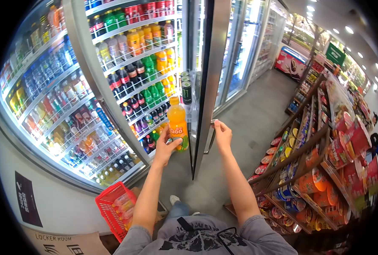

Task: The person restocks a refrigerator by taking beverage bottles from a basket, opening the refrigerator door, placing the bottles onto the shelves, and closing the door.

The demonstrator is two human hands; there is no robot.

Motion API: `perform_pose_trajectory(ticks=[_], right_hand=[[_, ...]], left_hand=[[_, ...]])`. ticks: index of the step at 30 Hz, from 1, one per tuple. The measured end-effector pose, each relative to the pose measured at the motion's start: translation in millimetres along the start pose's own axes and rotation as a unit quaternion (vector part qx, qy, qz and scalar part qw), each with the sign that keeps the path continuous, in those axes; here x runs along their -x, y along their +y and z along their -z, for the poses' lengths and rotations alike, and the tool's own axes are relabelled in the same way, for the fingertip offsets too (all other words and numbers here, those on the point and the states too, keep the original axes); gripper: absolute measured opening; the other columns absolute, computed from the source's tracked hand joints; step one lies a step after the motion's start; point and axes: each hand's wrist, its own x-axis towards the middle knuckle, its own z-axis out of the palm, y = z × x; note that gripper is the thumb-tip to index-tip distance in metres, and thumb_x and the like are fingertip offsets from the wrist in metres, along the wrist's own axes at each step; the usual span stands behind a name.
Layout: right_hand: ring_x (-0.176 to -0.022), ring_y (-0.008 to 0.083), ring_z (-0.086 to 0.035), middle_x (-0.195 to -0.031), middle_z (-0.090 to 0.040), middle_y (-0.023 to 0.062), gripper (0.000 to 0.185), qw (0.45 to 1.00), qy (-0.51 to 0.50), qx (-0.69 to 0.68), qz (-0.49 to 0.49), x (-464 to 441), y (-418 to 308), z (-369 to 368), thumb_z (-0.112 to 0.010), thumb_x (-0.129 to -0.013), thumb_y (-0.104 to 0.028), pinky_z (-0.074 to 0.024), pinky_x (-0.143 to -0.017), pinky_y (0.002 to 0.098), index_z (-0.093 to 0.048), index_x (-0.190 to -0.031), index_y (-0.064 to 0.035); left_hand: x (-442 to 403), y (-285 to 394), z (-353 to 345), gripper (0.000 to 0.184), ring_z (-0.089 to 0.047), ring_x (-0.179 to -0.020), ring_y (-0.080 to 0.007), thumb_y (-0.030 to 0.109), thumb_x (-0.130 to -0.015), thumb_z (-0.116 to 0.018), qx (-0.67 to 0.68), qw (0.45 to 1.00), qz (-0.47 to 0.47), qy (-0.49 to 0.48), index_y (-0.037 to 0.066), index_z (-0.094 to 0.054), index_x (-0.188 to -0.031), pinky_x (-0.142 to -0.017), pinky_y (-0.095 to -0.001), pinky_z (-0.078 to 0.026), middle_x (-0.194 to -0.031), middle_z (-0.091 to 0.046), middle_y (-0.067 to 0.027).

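My left hand (165,146) is wrapped round an orange juice bottle (178,121) with a Qoo label, held upright in front of the cooler opening. My right hand (222,134) has its fingers closed on the metal handle (210,143) of the glass cooler door (206,93), which stands swung out. Behind the bottle, shelves (138,59) carry rows of soda and juice bottles, with red cans higher up. Black cans (186,91) with a green mark sit in a rack on the inner side of the door.
On the floor at my left is a red basket (108,212) with several bottles in it. A second, shut cooler door (55,102) is at far left. Snack and cup-noodle shelves (320,170) line the right side. A chest freezer (291,63) stands at the aisle's far end.
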Motion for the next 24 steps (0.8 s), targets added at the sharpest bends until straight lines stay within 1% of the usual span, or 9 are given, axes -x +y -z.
perform_pose_trajectory(ticks=[6,9,10,14,15,18,20,21,24], right_hand=[[-0.1,0.0163,-0.067,-0.108,-0.072,0.0103,0.031,0.992,0.119,-0.025,0.018,-17.7,-21.4,61.8,-0.066,-0.094,-0.021,-0.0497,-0.089,0.0282,-0.069,-0.114,0.0018],[-0.1,0.0175,-0.067,-0.108,-0.071,0.0104,0.025,0.963,0.181,-0.071,0.185,-11.5,-48.2,64.4,-0.064,-0.094,-0.013,-0.0505,-0.089,0.0282,-0.068,-0.113,0.0028],[-0.1,0.0175,-0.067,-0.108,-0.071,0.0104,0.025,0.962,0.188,-0.068,0.186,-10.5,-52.5,60.2,-0.064,-0.094,-0.013,-0.0505,-0.089,0.0282,-0.068,-0.113,0.0028],[-0.103,0.0176,-0.066,-0.113,-0.068,0.0123,0.033,0.977,0.027,-0.014,0.213,-9.0,-69.8,31.0,-0.069,-0.09,-0.013,-0.052,-0.089,0.0305,-0.065,-0.119,0.0004],[-0.103,0.0176,-0.066,-0.113,-0.068,0.0123,0.033,0.977,0.033,-0.011,0.212,-15.5,-68.6,20.2,-0.069,-0.09,-0.013,-0.052,-0.089,0.0305,-0.065,-0.119,0.0004],[-0.11,0.0188,-0.064,-0.12,-0.065,0.0149,0.045,0.973,-0.037,0.009,0.228,-45.7,-66.1,-10.7,-0.069,-0.091,-0.014,-0.0512,-0.092,0.0318,-0.056,-0.129,0.0048],[-0.11,0.0205,-0.063,-0.122,-0.064,0.0166,0.051,0.981,-0.095,-0.052,0.159,-71.6,-58.2,-36.6,-0.07,-0.091,-0.015,-0.0518,-0.092,0.0321,-0.052,-0.133,0.005],[-0.108,0.0213,-0.064,-0.119,-0.065,0.0133,0.051,0.981,-0.098,-0.063,0.157,-88.0,-52.9,-51.5,-0.073,-0.088,-0.018,-0.0544,-0.088,0.034,-0.055,-0.132,0.001],[-0.109,0.0213,-0.064,-0.121,-0.064,0.0139,0.051,0.977,-0.15,-0.094,0.123,-133.7,-53.3,-106.6,-0.072,-0.089,-0.019,-0.0545,-0.088,0.0337,-0.055,-0.132,0.0022]], left_hand=[[-35.2,-6.4,-59.9,0.075,-0.05,-0.122,-0.0206,0.013,-0.079,-0.078,0.046,0.997,0.01,-0.053,0.004,-0.041,-0.144,-0.102,-0.0359,-0.041,-0.131,-0.055,-0.0088],[-50.6,-11.0,-82.3,0.075,-0.05,-0.122,-0.0209,0.012,-0.08,-0.077,0.053,0.996,0.012,-0.072,0.003,-0.041,-0.144,-0.103,-0.0351,-0.041,-0.131,-0.055,-0.0092],[-57.1,-12.0,-87.7,0.074,-0.05,-0.122,-0.0211,0.012,-0.08,-0.077,0.053,0.995,0.011,-0.078,0.002,-0.041,-0.144,-0.103,-0.0347,-0.041,-0.131,-0.055,-0.0094],[-74.4,-1.2,-100.2,0.076,-0.052,-0.12,-0.0201,0.01,-0.078,-0.077,0.045,0.993,0.012,-0.104,0.002,-0.04,-0.144,-0.102,-0.0341,-0.042,-0.131,-0.055,-0.0096],[-80.7,0.0,-100.1,0.071,-0.049,-0.123,-0.0214,0.001,-0.08,-0.072,0.066,0.99,0.032,-0.119,0.002,-0.039,-0.144,-0.107,-0.0363,-0.039,-0.134,-0.052,-0.0096],[-109.6,-5.7,-90.8,0.074,-0.054,-0.119,-0.0194,0.007,-0.079,-0.076,0.059,0.991,0.003,-0.117,0.002,-0.04,-0.144,-0.101,-0.0341,-0.043,-0.131,-0.056,-0.0092],[-137.4,-4.4,-77.7,0.075,-0.053,-0.119,-0.0193,0.007,-0.08,-0.076,0.06,0.991,0.001,-0.12,0.002,-0.039,-0.144,-0.101,-0.0337,-0.044,-0.131,-0.055,-0.009],[-150.9,-2.4,-67.7,0.075,-0.053,-0.12,-0.0192,0.007,-0.08,-0.076,0.061,0.991,0.005,-0.121,0.002,-0.038,-0.145,-0.101,-0.0334,-0.044,-0.132,-0.055,-0.0088],[-206.8,-8.8,-25.2,0.077,-0.053,-0.117,-0.0191,0.007,-0.081,-0.075,0.043,0.994,-0.02,-0.103,0.001,-0.035,-0.147,-0.096,-0.0322,-0.048,-0.13,-0.055,-0.0092]])
